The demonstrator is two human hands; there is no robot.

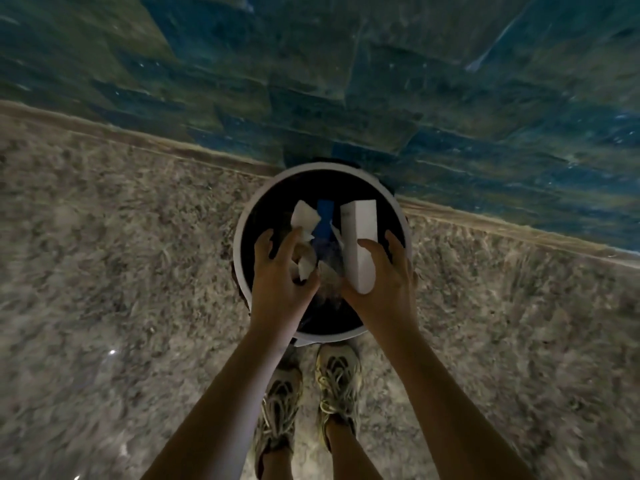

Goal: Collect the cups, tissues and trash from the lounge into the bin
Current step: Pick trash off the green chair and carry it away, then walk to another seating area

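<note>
A round bin (242, 216) with a white rim and dark inside stands on the floor right below me, against the wall. Both hands are over its opening. My left hand (280, 275) is closed around crumpled white tissues (304, 216) mixed with a blue scrap (325, 220). My right hand (381, 275) grips the lower end of a tall white carton (358, 233), which points away from me over the bin. A clear crinkled wrapper (327, 271) shows between the two hands; who holds it is unclear.
The speckled stone floor (121, 271) spreads to both sides. A blue-green tiled wall (381, 81) with a tan skirting strip (138, 136) rises just behind the bin. My two laced shoes (339, 382) stand at the bin's near edge.
</note>
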